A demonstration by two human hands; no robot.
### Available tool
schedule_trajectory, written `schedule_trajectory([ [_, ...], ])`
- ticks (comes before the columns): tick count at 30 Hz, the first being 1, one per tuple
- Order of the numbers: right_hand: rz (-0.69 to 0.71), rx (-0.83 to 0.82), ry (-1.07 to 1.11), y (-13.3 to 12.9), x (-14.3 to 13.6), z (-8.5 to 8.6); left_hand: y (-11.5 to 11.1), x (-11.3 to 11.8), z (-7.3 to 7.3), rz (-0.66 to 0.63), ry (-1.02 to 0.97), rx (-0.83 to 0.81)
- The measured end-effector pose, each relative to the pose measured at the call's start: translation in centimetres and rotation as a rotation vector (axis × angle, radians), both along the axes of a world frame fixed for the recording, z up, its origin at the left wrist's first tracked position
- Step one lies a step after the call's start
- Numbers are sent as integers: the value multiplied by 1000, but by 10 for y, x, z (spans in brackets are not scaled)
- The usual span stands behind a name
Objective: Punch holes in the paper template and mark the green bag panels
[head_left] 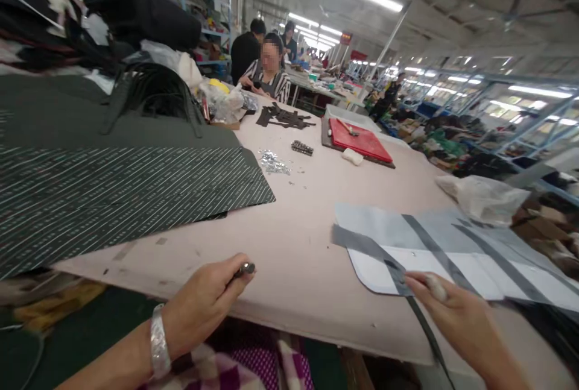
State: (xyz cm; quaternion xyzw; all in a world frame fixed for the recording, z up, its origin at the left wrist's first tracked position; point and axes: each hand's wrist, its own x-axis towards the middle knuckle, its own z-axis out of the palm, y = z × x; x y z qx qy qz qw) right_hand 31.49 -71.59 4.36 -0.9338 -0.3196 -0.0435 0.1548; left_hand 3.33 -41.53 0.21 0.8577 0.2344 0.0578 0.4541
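My left hand (205,296), with a silver bracelet on the wrist, is closed round a short dark metal rod (247,268). The rod's round end sticks out past the thumb, just above the table's front edge. My right hand (456,311) is closed on a thing with a whitish rounded end (436,287), too blurred to name. Its fingertips are at a grey strip on a light grey and white sheet piece (375,269). Several dark grey strips cross this piece. A narrow dark strap (427,333) hangs from under it over the table edge.
Striped dark sheets (136,197) cover the table's left side. Small metal pieces (274,162), dark strips (284,116) and a red board (359,140) with a hammer (347,127) lie farther back. A person (271,73) sits at the far end. A plastic bag (488,197) is at right.
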Motion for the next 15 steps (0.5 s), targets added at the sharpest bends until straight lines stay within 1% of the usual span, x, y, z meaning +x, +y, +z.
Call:
schedule_trajectory([
  [1, 76, 70, 103, 30, -24, -2, 0, 2, 3, -18, 17, 38],
  [4, 418, 231, 367, 113, -88, -6, 0, 3, 6, -61, 60, 106],
  [6, 572, 296, 498, 154, -117, -10, 1, 1, 4, -76, 51, 123],
  [7, 646, 321, 541, 169, -127, -13, 3, 0, 3, -70, 39, 124],
  [9, 749, 373, 583, 190, -142, -22, 6, -2, -1, -43, 30, 119],
  [10, 772, 395, 587, 198, -146, -27, 8, -4, -3, -25, 41, 116],
  [13, 785, 444, 551, 213, -151, -48, 15, -8, -8, 9, 90, 108],
  [15, 813, 463, 536, 220, -150, -61, 21, -10, -9, -1, 84, 114],
])
